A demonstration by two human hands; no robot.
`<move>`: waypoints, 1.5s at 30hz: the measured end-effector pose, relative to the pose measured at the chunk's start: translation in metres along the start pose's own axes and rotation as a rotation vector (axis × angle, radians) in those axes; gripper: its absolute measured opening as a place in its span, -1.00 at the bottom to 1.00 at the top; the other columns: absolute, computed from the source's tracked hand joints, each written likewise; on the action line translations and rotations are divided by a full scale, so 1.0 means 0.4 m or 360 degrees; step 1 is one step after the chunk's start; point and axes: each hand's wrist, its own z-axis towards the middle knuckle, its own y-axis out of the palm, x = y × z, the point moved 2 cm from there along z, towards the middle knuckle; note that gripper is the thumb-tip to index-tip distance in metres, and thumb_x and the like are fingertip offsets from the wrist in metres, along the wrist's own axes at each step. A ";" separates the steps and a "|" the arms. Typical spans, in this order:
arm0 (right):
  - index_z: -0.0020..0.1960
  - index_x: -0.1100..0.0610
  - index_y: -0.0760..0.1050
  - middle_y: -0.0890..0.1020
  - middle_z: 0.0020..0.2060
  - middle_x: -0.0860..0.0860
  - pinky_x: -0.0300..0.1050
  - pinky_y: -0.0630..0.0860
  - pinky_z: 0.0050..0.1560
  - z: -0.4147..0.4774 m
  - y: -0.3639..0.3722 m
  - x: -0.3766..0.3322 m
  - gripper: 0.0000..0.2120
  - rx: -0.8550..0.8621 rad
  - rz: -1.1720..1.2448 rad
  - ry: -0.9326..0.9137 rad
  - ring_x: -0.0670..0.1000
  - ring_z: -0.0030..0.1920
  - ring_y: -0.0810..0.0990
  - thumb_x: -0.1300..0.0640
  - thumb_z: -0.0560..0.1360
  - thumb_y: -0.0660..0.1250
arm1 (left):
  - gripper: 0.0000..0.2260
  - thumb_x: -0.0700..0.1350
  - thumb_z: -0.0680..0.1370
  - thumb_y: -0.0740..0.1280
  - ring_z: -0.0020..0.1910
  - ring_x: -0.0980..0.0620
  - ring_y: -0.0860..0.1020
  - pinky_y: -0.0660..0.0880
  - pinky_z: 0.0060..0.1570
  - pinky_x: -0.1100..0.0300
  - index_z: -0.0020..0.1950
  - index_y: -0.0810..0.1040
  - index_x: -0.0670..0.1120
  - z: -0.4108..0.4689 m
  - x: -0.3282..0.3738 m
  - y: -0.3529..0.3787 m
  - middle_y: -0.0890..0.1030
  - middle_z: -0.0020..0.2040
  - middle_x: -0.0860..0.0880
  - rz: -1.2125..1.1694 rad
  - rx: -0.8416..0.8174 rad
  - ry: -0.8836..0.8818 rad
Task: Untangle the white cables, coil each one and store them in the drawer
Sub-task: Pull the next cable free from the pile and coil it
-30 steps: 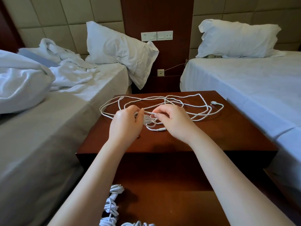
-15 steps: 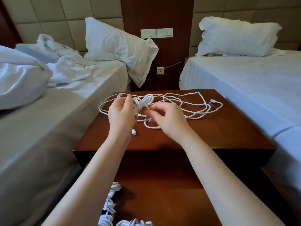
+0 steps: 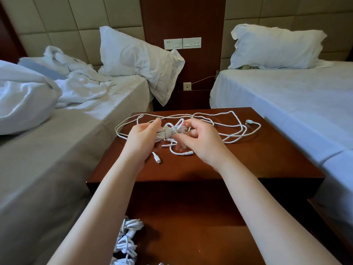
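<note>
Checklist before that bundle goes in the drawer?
1. Coiled bundle gripped by left hand and right hand: ok.
2. Wrap round its middle secured: cannot tell.
3. Trailing end free of long cable: cannot tell.
4. Drawer open, bare floor beside stored coils: ok.
5. Long cable on nightstand coiled: not ok.

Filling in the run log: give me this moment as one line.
left hand: grips coiled cable | right hand: pinches same coil | loose cable: on nightstand | drawer: open, finished coils inside
</note>
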 end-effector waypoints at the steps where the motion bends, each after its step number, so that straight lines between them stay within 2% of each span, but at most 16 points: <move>1: 0.01 0.09 0.50 0.69 -0.30 -0.01 -0.47 0.47 -0.27 0.001 -0.003 0.001 -0.84 -0.0001 0.0046 0.0040 -0.12 -0.28 0.66 0.06 0.50 0.41 | -0.63 -0.02 0.62 0.20 -0.40 0.11 0.49 0.45 -0.36 0.28 -0.31 0.61 -0.10 -0.005 0.004 0.001 0.56 -0.40 -0.01 0.0062 -0.0028 0.0091; 4: -0.02 0.16 0.54 0.67 -0.32 0.05 -0.28 0.51 -0.20 0.007 -0.012 0.014 -0.87 -0.0039 0.0249 0.0175 -0.07 -0.31 0.63 0.11 0.52 0.40 | -0.75 -0.02 0.61 0.23 -0.26 0.24 0.54 0.44 -0.28 0.48 -0.02 0.61 -0.16 -0.026 0.017 0.010 0.60 -0.16 0.01 0.0296 -0.0205 0.0361; 7: -0.01 0.22 0.59 0.62 -0.30 0.12 -0.18 0.54 -0.20 0.007 -0.020 0.018 -0.85 -0.0067 0.0385 0.0226 -0.04 -0.30 0.59 0.13 0.52 0.39 | -0.79 0.06 0.43 0.31 -0.12 0.24 0.57 0.50 -0.10 0.34 0.05 0.51 0.09 -0.026 0.005 0.003 0.57 0.00 0.06 0.0344 -0.0388 0.0459; 10: -0.01 0.22 0.60 0.60 -0.35 0.07 -0.19 0.54 -0.23 0.004 -0.026 0.015 -0.83 -0.0095 0.0422 0.0250 -0.06 -0.32 0.58 0.11 0.54 0.36 | -0.73 0.04 0.40 0.35 -0.14 0.17 0.55 0.49 -0.12 0.31 0.07 0.44 0.15 -0.027 -0.002 -0.006 0.56 -0.02 0.05 0.0506 -0.0416 0.0674; 14: 0.10 0.20 0.54 0.62 -0.36 0.03 -0.15 0.56 -0.21 0.004 -0.022 0.011 -0.80 -0.0067 0.0470 0.0289 -0.06 -0.33 0.60 0.09 0.56 0.34 | -0.88 -0.12 0.51 0.41 -0.16 0.07 0.61 0.51 -0.12 0.24 0.03 0.59 -0.05 -0.034 0.006 -0.002 0.63 -0.14 0.04 0.0602 -0.0204 0.0930; 16: 0.16 0.15 0.45 0.63 -0.34 0.05 -0.13 0.57 -0.17 0.003 -0.027 0.006 -0.75 -0.0025 0.0486 0.0305 -0.04 -0.32 0.61 0.08 0.55 0.36 | -0.91 -0.10 0.51 0.40 -0.26 0.11 0.60 0.51 -0.18 0.28 -0.02 0.60 -0.07 -0.032 0.002 -0.001 0.63 -0.26 0.06 0.0580 -0.0131 0.0880; 19: 0.03 0.09 0.42 0.60 -0.35 0.04 -0.13 0.52 -0.23 -0.003 -0.038 -0.010 -0.91 -0.0125 0.0432 0.0249 -0.03 -0.35 0.55 0.13 0.57 0.32 | -0.93 -0.10 0.53 0.38 -0.42 0.16 0.57 0.49 -0.30 0.33 -0.07 0.58 -0.09 -0.025 -0.006 -0.006 0.60 -0.39 0.05 0.0504 -0.0165 0.0669; 21: -0.03 0.09 0.43 0.60 -0.34 0.05 -0.15 0.50 -0.26 -0.006 -0.041 -0.018 -0.96 -0.0229 0.0408 0.0220 -0.03 -0.36 0.52 0.19 0.60 0.26 | -0.86 -0.06 0.51 0.39 -0.44 0.11 0.55 0.49 -0.33 0.26 -0.11 0.58 -0.13 -0.018 -0.013 -0.010 0.59 -0.42 -0.01 0.0441 -0.0216 0.0572; 24: 0.02 0.12 0.43 0.61 -0.31 0.07 -0.17 0.52 -0.26 -0.008 -0.042 -0.027 -0.96 -0.0321 0.0385 0.0234 -0.05 -0.35 0.52 0.23 0.59 0.24 | -0.83 -0.04 0.47 0.35 -0.42 0.04 0.54 0.50 -0.31 0.16 -0.16 0.58 -0.15 -0.018 -0.017 -0.012 0.58 -0.41 -0.05 0.0383 -0.0322 0.0492; 28: 0.05 0.10 0.39 0.64 -0.27 0.03 -0.16 0.48 -0.19 -0.004 -0.036 -0.012 -0.86 -0.0219 0.0342 0.0259 -0.04 -0.21 0.55 0.21 0.55 0.33 | -0.83 -0.05 0.43 0.34 -0.45 0.05 0.49 0.47 -0.37 0.18 -0.18 0.58 -0.15 -0.019 -0.014 -0.023 0.56 -0.43 -0.04 0.0380 -0.0297 0.0522; 31: 0.05 0.10 0.41 0.66 -0.24 0.03 -0.18 0.44 -0.21 0.001 -0.028 -0.002 -0.81 -0.0159 0.0381 0.0227 -0.02 -0.15 0.60 0.26 0.52 0.37 | -0.92 -0.18 0.51 0.38 -0.46 0.14 0.52 0.47 -0.39 0.29 -0.19 0.59 -0.10 -0.014 -0.015 -0.034 0.58 -0.45 0.04 0.0505 -0.0297 0.0540; 34: 0.03 0.12 0.45 0.67 -0.19 0.05 -0.11 0.54 -0.05 -0.002 -0.024 0.002 -0.81 -0.0257 0.0406 0.0244 0.03 -0.07 0.65 0.27 0.48 0.41 | -0.87 -0.20 0.52 0.37 -0.47 0.19 0.53 0.45 -0.41 0.36 -0.22 0.58 -0.04 -0.018 -0.018 -0.033 0.59 -0.45 0.08 0.0620 -0.0366 0.0564; 36: 0.01 0.10 0.49 0.68 -0.15 0.06 -0.04 0.51 0.02 -0.004 -0.027 0.007 -0.80 -0.0350 0.0339 0.0289 0.01 -0.09 0.63 0.23 0.45 0.45 | -0.88 -0.19 0.52 0.38 -0.46 0.21 0.52 0.43 -0.40 0.39 -0.21 0.58 -0.03 -0.019 -0.017 -0.032 0.59 -0.45 0.10 0.0630 -0.0374 0.0602; 41: -0.06 0.11 0.53 0.68 -0.19 0.09 -0.23 0.45 -0.33 -0.003 -0.039 0.011 -0.82 -0.0356 0.0117 0.0294 -0.08 -0.32 0.55 0.25 0.41 0.50 | -0.97 -0.12 0.48 0.44 -0.41 0.26 0.51 0.39 -0.37 0.44 -0.11 0.61 -0.03 -0.023 -0.010 -0.030 0.60 -0.38 0.11 0.0770 -0.0287 0.0791; 43: -0.08 0.13 0.60 0.67 -0.26 0.06 -0.27 0.47 -0.37 -0.004 -0.039 0.007 -0.86 -0.0388 -0.0049 0.0271 -0.11 -0.38 0.56 0.26 0.40 0.50 | -0.91 -0.12 0.45 0.46 -0.41 0.26 0.51 0.38 -0.39 0.44 -0.10 0.59 -0.06 -0.025 -0.011 -0.029 0.59 -0.34 0.09 0.0790 -0.0236 0.0838; 45: -0.04 0.16 0.63 0.68 -0.23 0.11 -0.27 0.48 -0.35 -0.006 -0.041 0.008 -0.87 -0.0450 -0.0038 0.0280 -0.09 -0.36 0.57 0.27 0.41 0.48 | -0.90 -0.11 0.45 0.47 -0.41 0.23 0.52 0.41 -0.38 0.40 -0.10 0.60 -0.08 -0.023 -0.012 -0.029 0.60 -0.33 0.07 0.0773 -0.0222 0.0853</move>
